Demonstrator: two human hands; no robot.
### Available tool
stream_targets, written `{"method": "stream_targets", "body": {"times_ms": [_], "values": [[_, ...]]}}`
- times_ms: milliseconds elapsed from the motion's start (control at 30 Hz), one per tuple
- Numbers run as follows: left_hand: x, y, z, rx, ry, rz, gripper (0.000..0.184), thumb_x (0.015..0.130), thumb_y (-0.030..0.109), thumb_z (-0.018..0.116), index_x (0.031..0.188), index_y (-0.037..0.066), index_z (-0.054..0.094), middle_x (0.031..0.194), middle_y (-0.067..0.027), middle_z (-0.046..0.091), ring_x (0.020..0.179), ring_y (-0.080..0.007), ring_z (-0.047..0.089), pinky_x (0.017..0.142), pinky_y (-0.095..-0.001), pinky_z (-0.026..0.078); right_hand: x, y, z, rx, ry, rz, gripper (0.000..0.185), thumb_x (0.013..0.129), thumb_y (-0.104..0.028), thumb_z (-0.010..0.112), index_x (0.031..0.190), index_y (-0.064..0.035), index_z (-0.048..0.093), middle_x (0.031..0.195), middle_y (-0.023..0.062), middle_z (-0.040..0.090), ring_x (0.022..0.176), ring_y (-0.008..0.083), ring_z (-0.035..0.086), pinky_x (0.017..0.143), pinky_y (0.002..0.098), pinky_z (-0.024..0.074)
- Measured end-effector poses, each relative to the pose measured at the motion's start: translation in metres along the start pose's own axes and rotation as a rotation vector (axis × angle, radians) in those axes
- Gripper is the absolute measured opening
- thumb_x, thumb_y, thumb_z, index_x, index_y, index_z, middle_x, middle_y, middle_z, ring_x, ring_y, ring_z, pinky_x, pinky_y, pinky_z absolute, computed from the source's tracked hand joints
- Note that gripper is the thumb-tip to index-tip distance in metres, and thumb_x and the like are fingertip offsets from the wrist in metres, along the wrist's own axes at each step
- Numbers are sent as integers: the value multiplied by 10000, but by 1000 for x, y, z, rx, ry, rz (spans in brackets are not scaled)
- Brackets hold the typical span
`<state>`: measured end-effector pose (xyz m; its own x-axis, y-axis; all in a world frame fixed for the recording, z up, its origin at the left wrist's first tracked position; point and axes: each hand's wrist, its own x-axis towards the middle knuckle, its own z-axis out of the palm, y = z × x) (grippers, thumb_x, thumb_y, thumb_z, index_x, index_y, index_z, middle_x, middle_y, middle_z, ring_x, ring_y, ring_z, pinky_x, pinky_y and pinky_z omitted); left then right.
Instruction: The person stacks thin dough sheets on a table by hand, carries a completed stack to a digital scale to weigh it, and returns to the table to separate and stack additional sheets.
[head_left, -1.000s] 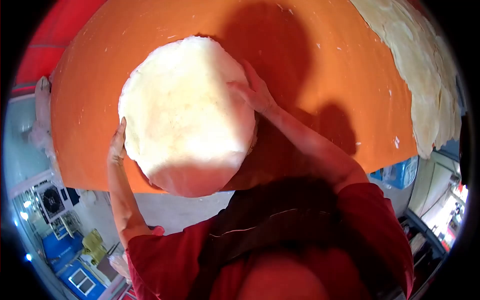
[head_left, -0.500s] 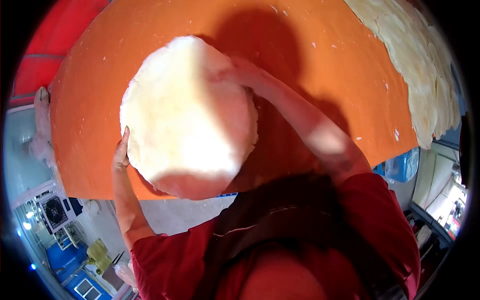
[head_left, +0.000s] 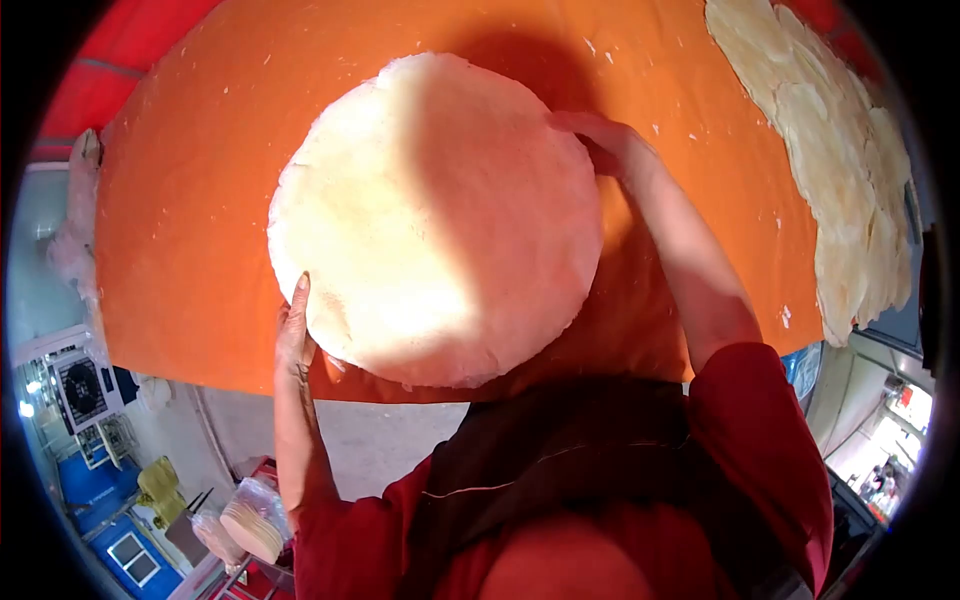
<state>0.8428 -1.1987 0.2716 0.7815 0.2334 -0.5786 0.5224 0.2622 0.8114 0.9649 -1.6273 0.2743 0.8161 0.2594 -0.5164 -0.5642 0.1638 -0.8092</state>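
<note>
Cream-white and floury-looking, the pale round sheet [head_left: 440,220] lies between the two hands, over the orange bench [head_left: 180,260], its near rim close to the bench edge on the wearer's side. The left hand [head_left: 293,338] has its thumb laid over the rim at the lower left and its fingers mostly hidden beneath, so it appears to grip that edge. The right hand [head_left: 612,145] is across from it at the upper right, fingers bent and their tips at the rim; whether they pinch it or merely touch it I cannot tell.

By its look, the sheet should be soft and limp rather than stiff, light if single, noticeably heavier if several layers lie together, which the view does not settle. Its ragged, thin-looking border would probably tear or crease under a hard pinch, and a dusty surface could let layers slide. Opposite sides of the rim seem the best hold, with the fingers spread well underneath and the thumbs light on top; one edge alone would likely let the middle sag.

Past the right hand, well apart from it, a pile of similar sheets [head_left: 850,190] overlaps along the bench, with small pale scraps [head_left: 786,317] scattered nearer the arm.
</note>
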Motion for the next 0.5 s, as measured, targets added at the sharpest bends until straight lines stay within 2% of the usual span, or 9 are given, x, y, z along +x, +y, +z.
{"method": "stream_targets", "body": {"times_ms": [67,133,167,200,233,267,367,467,500], "values": [[-2,-6,5,47,-40,74,601,753,255,671,1199,-40,396,1143,-163,507,1018,-230,519,854,-346,443,4,4,1,-42,-80,71,466,705,-115,648,1139,-28,503,1073,79,563,983,165,528,845,310,425],[-16,-4,11,35,23,171,572,747,211,673,1187,-38,405,1084,-162,542,934,-223,561,778,-323,482,-9,10,20,-140,-51,-88,472,698,-94,645,1138,-14,491,1107,74,537,1016,169,508,864,304,414],[-8,-14,0,21,69,153,567,750,200,668,1190,-35,399,1079,-155,543,945,-217,550,785,-329,474,11,18,23,-297,-22,-162,452,699,-53,610,1130,8,487,1085,94,545,1006,186,516,860,314,419],[-8,-15,1,-14,121,147,576,752,195,663,1202,-31,383,1089,-154,537,955,-219,543,790,-336,468,24,26,22,-250,-42,-139,440,696,-52,590,1119,14,492,1064,104,556,986,200,528,844,321,430],[-11,-10,2,-144,77,148,588,752,191,662,1208,-39,371,1112,-158,523,977,-223,536,808,-344,461,39,34,20,-203,-61,-116,428,692,-51,571,1108,20,497,1043,114,566,966,213,540,827,328,440],[-10,-7,-5,-237,35,66,596,748,198,667,1203,-49,372,1128,-162,513,986,-237,534,819,-346,456,42,32,29,-93,-130,-122,499,642,-44,656,1111,7,490,959,97,596,830,182,583,723,287,476],[-2,-4,-17,-366,-87,21,600,747,210,669,1199,-54,375,1114,-166,520,983,-243,538,821,-346,461,22,13,58,-135,47,-62,586,642,-34,647,1181,17,421,1050,110,560,905,191,563,762,296,471],[2,-10,-23,-315,-69,112,616,744,202,672,1205,-53,353,1084,-170,531,926,-240,562,797,-348,488,2,-1,42,95,-183,23,626,634,5,623,1211,27,382,1114,114,522,973,202,533,813,303,456],[5,-16,-24,-302,-76,117,617,743,197,672,1205,-54,348,1078,-172,533,914,-239,566,792,-349,493,6,3,42,16,-192,-18,622,635,21,605,1215,30,380,1116,118,520,983,206,529,823,305,452]]}}
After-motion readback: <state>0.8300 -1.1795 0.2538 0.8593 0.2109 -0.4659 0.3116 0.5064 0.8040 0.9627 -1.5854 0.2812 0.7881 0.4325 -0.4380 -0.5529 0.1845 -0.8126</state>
